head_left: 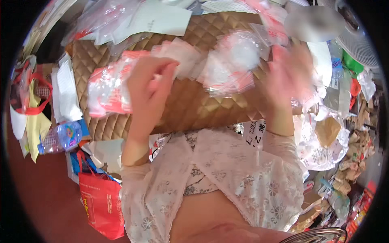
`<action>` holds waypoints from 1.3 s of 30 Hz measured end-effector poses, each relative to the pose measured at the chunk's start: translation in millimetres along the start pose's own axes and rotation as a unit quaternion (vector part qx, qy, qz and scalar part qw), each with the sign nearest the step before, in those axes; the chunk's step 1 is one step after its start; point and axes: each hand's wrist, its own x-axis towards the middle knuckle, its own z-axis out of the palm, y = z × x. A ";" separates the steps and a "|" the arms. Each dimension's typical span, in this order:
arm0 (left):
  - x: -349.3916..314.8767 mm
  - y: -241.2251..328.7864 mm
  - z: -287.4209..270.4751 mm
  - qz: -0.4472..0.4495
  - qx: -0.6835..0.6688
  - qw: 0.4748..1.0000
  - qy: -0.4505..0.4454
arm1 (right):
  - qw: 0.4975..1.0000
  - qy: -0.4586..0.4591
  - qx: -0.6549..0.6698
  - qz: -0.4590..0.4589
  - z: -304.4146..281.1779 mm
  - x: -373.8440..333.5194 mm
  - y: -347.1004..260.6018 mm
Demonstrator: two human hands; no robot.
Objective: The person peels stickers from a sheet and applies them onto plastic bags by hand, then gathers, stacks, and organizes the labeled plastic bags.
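Observation:
My left hand [150,89] is over the left part of the padded brown surface, its fingers curled in and the thumb close to them. Whatever lies between those fingertips is too blurred to name. Beneath and beside it spreads a pile of clear plastic bags with red edges [111,87]. More small clear bags [178,56] fan out beyond its fingertips. A second heap of such bags [233,65] lies between my hands. To the right, my right hand [289,77] is smeared by motion near the surface's right side, so its fingers cannot be made out.
The quilted brown surface [182,105] reaches close to my body. White sheets [162,20] and plastic lie along its far edge. A fan [358,44] stands far right, near a plastic bottle [335,73]. At left are another bottle [69,135] and a red bag [101,202].

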 end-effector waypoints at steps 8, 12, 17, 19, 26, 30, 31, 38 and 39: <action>-25.1 -106.6 105.0 0.020 0.415 0.892 -0.179 | 0.976 -0.084 -0.054 0.193 102.6 -90.5 157.7; -20.3 -118.2 110.3 -0.038 0.362 0.910 -0.199 | 0.967 -0.172 -0.155 0.111 99.8 -91.7 145.3; -22.1 -115.0 105.9 -0.157 0.154 0.952 -0.211 | 0.955 -0.212 -0.086 0.187 89.9 -99.8 119.6; -28.0 -116.7 106.3 -0.246 -0.013 0.952 -0.182 | 0.960 -0.138 -0.071 0.234 91.1 -101.7 118.9; -15.6 -91.8 115.5 -0.553 -0.320 0.746 -0.186 | 0.928 -0.291 0.050 0.227 87.1 -107.7 116.7; -6.4 -87.2 140.4 -0.531 -0.326 0.751 -0.218 | 0.930 -0.247 0.060 0.265 104.8 -106.2 122.0; -4.8 -84.9 147.8 -0.519 -0.327 0.764 -0.200 | 0.949 -0.219 0.017 0.226 109.2 -109.2 123.1; -3.0 -85.5 175.1 -0.504 -0.371 0.768 -0.131 | 0.876 -0.274 0.251 0.307 96.4 -128.6 105.2; 1.4 -84.4 177.2 -0.510 -0.353 0.774 -0.127 | 0.845 -0.245 0.308 0.363 86.7 -119.2 96.0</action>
